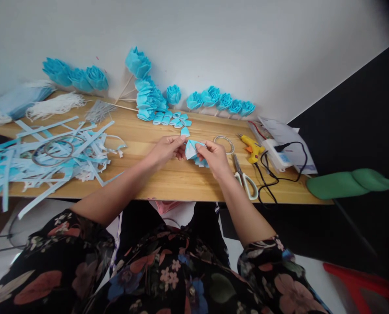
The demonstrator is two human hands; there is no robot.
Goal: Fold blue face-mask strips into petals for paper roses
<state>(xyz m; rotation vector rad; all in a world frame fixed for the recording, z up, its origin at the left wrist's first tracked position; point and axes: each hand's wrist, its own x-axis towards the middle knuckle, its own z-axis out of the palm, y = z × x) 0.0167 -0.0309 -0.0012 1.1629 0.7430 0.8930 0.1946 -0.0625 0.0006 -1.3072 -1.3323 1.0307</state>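
Both my hands meet over the middle of the wooden table, with a small folded blue-and-white fabric petal (191, 149) between them. My left hand (170, 147) pinches its left edge between thumb and fingers. On the other side, my right hand (214, 158) has its thumb pressed on the petal's right part. More blue fabric pieces (201, 163) show just under the right fingers; whether they are held or lie on the table I cannot tell. A single loose blue petal (185, 131) lies right behind my hands, and several folded petals (171, 118) are lined up farther back.
Blue fabric flowers (211, 96) stand along the wall. A heap of cut strips (50, 157) with metal rings covers the left. At right lie a roll of tape (225, 143), scissors (245, 179), a yellow glue gun (253, 149), a power strip (277, 155) and a green bottle (338, 184).
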